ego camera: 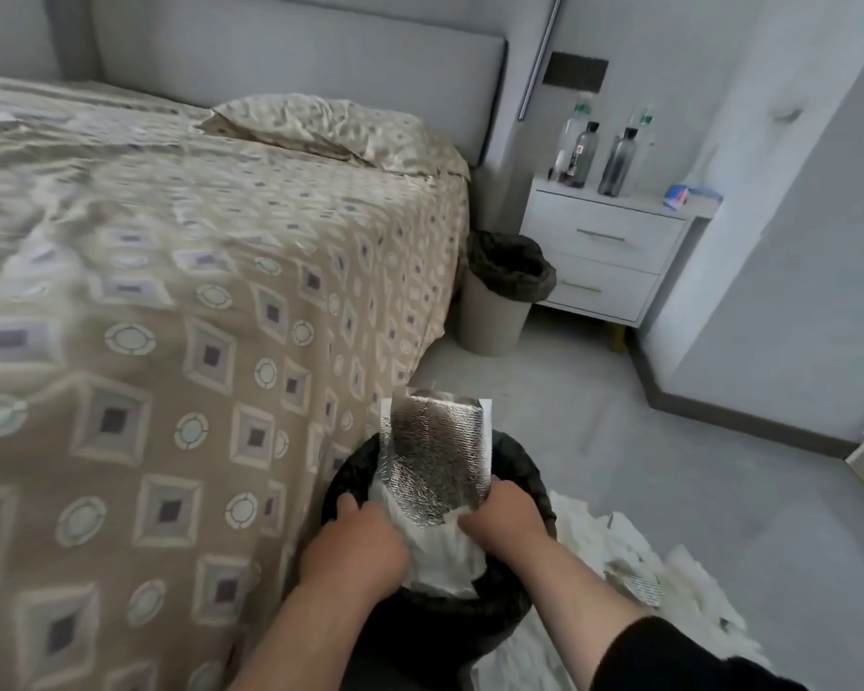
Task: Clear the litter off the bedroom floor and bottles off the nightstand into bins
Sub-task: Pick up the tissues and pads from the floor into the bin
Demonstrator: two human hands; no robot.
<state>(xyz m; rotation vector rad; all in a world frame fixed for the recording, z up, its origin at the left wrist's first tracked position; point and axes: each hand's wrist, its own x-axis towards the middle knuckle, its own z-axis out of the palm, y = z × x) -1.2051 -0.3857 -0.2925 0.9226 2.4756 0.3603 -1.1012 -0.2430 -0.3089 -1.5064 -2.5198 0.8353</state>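
Observation:
A silver foil-lined padded bag [435, 461] stands half inside a bin with a black liner [525, 471] beside the bed. My left hand [357, 533] grips the bag's white lower left part. My right hand [502, 516] grips its lower right edge. More white paper litter [634, 556] lies on the floor right of this bin. Several bottles, two dark [618, 162] and some clear, stand on the white nightstand [604, 251] at the back right.
A second bin, beige with a dark liner [505, 291], stands between the bed [195, 341] and the nightstand. A small blue and white box [689, 194] lies on the nightstand. A white wardrobe or wall panel [794, 241] closes the right side.

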